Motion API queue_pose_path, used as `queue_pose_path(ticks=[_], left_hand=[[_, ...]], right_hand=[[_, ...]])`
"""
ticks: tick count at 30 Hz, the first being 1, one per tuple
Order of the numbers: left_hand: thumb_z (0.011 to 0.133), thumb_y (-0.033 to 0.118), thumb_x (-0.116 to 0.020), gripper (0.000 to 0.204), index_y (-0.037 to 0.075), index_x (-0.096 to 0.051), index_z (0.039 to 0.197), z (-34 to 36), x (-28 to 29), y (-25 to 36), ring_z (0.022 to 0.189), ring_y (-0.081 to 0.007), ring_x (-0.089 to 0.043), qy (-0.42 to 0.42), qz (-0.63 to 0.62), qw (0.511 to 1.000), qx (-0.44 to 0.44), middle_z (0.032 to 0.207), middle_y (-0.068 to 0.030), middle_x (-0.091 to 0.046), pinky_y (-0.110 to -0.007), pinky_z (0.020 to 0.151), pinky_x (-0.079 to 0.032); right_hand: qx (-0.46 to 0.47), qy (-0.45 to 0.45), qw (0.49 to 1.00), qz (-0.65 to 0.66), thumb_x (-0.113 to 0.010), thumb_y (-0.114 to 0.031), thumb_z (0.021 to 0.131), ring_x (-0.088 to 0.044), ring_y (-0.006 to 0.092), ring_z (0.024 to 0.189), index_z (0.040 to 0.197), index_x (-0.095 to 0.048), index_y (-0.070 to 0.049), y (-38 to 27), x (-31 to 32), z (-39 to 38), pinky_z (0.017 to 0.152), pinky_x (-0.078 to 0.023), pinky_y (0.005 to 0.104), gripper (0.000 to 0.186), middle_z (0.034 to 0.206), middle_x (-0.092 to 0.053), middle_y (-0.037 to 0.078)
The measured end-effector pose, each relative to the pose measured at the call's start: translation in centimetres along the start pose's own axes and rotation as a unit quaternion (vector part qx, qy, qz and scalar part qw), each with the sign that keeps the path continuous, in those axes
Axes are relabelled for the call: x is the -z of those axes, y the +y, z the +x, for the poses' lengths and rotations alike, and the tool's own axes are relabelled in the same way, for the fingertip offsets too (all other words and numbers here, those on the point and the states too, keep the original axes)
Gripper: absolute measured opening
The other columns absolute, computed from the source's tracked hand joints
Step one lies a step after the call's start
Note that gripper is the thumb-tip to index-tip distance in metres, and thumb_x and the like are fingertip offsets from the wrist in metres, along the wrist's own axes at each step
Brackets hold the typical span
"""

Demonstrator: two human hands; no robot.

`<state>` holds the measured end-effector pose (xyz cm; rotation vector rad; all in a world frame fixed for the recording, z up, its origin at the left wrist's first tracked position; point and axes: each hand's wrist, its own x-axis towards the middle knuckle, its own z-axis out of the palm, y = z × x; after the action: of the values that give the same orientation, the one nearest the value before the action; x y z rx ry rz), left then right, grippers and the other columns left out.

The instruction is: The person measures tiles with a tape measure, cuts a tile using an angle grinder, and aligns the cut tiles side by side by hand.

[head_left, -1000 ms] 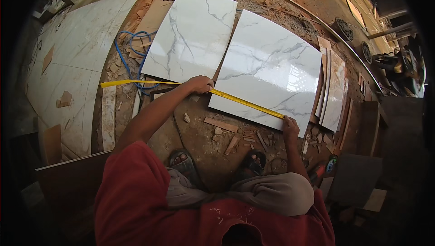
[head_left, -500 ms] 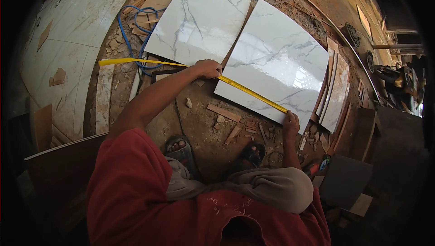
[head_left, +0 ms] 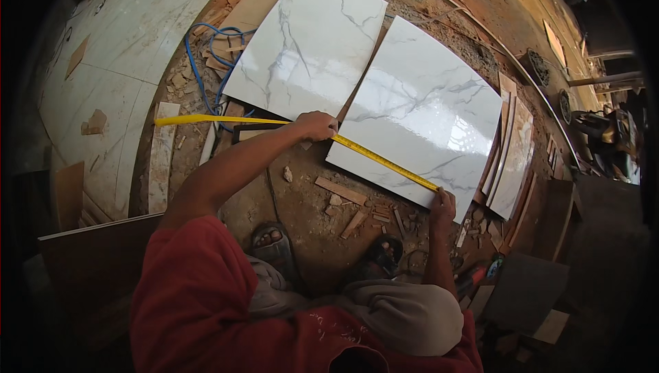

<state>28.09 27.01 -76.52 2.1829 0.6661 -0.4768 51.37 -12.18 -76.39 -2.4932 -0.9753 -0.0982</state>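
A yellow tape measure (head_left: 384, 161) runs across the near edge of a white, grey-veined glossy tile (head_left: 412, 105), its long tail reaching left past a second white tile (head_left: 295, 43). My left hand (head_left: 316, 126) is closed on the tape near the right tile's near left corner. My right hand (head_left: 443, 202) pinches the tape at that tile's near right part, fingers at the edge. The strip lies angled down to the right between my hands.
A blue hose (head_left: 199, 74) coils beside cardboard at left, next to large floor tiles (head_left: 82, 84). Cut tile strips (head_left: 513, 153) stack at right. Rubble and scraps (head_left: 350, 211) lie around my sandalled feet. A dark board (head_left: 82, 277) is at lower left, a grinder (head_left: 473, 273) at lower right.
The view has shifted slightly, first raising then lowering the scene in the picture. Both hands still hold the tape in about the same places on the tile.
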Motion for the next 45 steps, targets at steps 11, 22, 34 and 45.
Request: queue_pose_path(ticks=[11, 22, 34, 45], left_hand=[[0.082, 0.023, -0.057, 0.028, 0.005, -0.068, 0.1, -2.3, 0.1, -0.2, 0.067, -0.0233, -0.067, -0.054, -0.006, 0.998, -0.037, 0.081, -0.0111, -0.07, -0.035, 0.067, -0.051], [0.082, 0.024, -0.058, 0.028, 0.002, -0.066, 0.096, -3.4, -2.5, -1.6, 0.064, -0.0181, -0.064, -0.064, -0.103, 0.991, -0.054, 0.078, -0.0083, -0.069, -0.033, 0.062, -0.051], [0.082, 0.016, -0.057, 0.024, 0.0, -0.067, 0.096, -2.2, -1.2, -0.3, 0.06, -0.0175, -0.064, -0.087, -0.088, 0.992, -0.024, 0.076, -0.0085, -0.07, -0.033, 0.06, -0.052], [0.085, 0.018, -0.057, 0.022, 0.001, -0.067, 0.095, -2.0, -1.5, -0.5, 0.061, -0.0152, -0.063, -0.083, -0.117, 0.989, -0.021, 0.075, -0.0065, -0.07, -0.031, 0.058, -0.05]], right_hand=[[-0.044, 0.028, 0.996, 0.069, -0.062, -0.002, 0.089, -0.065, 0.0311, 0.093, 0.107, -0.068, 0.001, -1.1, -0.2, -2.0, 0.083, -0.052, 0.0378, 0.019, 0.1, -0.067, 0.017], [-0.012, 0.044, 0.997, 0.06, -0.064, -0.003, 0.088, -0.065, 0.0312, 0.095, 0.098, -0.065, 0.0, 0.2, -0.2, -4.7, 0.086, -0.051, 0.0397, 0.01, 0.098, -0.068, 0.016], [-0.025, 0.044, 0.997, 0.059, -0.066, -0.006, 0.089, -0.066, 0.0285, 0.092, 0.098, -0.067, 0.001, 0.5, -0.3, -4.9, 0.084, -0.052, 0.0363, 0.012, 0.098, -0.068, 0.016], [0.023, 0.045, 0.999, 0.018, -0.067, -0.003, 0.087, -0.066, 0.0302, 0.086, 0.094, -0.067, 0.002, 0.5, -0.3, -4.8, 0.079, -0.053, 0.0372, 0.008, 0.092, -0.067, 0.015]])
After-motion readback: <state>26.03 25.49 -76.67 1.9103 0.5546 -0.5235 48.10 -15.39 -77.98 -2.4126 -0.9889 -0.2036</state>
